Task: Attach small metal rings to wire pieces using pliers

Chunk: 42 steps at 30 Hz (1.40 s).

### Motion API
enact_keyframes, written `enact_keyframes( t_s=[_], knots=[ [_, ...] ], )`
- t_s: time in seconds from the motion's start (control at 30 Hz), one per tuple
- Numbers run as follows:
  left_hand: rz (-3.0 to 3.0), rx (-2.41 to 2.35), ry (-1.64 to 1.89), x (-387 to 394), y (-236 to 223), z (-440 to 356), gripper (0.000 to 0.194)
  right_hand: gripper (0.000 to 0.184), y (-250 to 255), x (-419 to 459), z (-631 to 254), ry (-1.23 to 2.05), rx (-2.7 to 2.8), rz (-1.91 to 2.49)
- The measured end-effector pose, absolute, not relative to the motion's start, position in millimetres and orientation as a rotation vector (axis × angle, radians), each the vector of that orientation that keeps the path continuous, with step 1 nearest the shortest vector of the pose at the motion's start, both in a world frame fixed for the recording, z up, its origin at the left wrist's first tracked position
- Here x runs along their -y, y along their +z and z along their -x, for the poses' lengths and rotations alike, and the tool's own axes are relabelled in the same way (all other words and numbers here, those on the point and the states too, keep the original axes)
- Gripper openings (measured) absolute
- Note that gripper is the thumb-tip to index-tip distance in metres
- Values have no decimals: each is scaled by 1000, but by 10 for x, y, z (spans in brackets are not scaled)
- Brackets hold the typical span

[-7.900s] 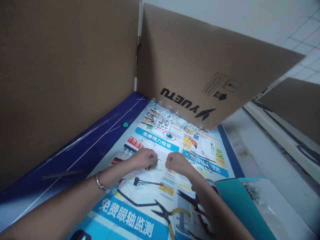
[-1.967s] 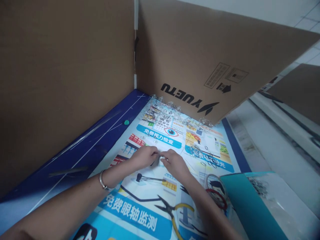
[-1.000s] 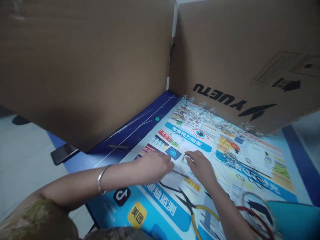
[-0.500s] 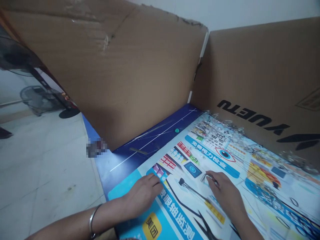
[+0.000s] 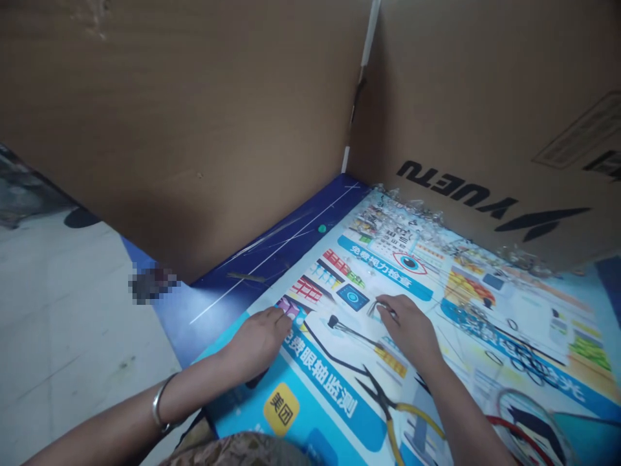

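Note:
My right hand (image 5: 410, 327) is closed in a pinch over the printed sheet (image 5: 339, 427). Between its thumb and fingers is a thin silvery tool (image 5: 372, 308) with slim tips, like tweezers. To the left, my left hand (image 5: 259, 340) rests low on the sheet, fingers curled and pressed together; whatever they hold is hidden. A dark object partly shows under that palm. Nearer my body lie pliers (image 5: 381, 396) with yellow handles and dark jaws, spread apart. A bundle of thin strands with a dark end (image 5: 334, 322) lies between the hands.
Tall cardboard panels (image 5: 242, 129) stand at the back left and right (image 5: 460, 77). Clear plastic bits (image 5: 427, 213) lie along the right panel's foot. Dark loops (image 5: 528, 362) and a red curved handle (image 5: 524, 437) are at the right. Tiled floor (image 5: 82, 336) lies left.
My view has tilted down and turned right, so more of the sheet and pliers shows and the fans have mostly left view. Both hands keep nearly the same places on the sheet.

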<state>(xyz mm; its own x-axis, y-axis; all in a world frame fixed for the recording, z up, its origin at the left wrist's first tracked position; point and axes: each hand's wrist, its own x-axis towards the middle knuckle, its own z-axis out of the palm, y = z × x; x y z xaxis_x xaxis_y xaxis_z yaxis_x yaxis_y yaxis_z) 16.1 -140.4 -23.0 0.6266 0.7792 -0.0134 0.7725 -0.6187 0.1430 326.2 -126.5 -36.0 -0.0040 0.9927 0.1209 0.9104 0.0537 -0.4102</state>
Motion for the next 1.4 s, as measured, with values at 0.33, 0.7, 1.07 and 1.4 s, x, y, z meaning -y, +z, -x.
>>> enact_keyframes(
  t_s=[0.33, 0.7, 1.07, 1.4],
  knots=[
    [-1727, -1033, 304, 1284, 80, -188, 19, 28, -358, 1270, -3262, 287, 1983, 1903],
    [-1332, -988, 530, 1133, 19, -40, 17, 29, -357, 1259, -3267, 290, 2002, 1915],
    [-2070, -1453, 371, 798, 91, 389, 24, 31, -389, 1255, -3285, 271, 2016, 1897],
    [-2364, -1723, 153, 667, -61, 616, 31, 28, -300, 1276, -3227, 303, 1994, 1948]
  ],
)
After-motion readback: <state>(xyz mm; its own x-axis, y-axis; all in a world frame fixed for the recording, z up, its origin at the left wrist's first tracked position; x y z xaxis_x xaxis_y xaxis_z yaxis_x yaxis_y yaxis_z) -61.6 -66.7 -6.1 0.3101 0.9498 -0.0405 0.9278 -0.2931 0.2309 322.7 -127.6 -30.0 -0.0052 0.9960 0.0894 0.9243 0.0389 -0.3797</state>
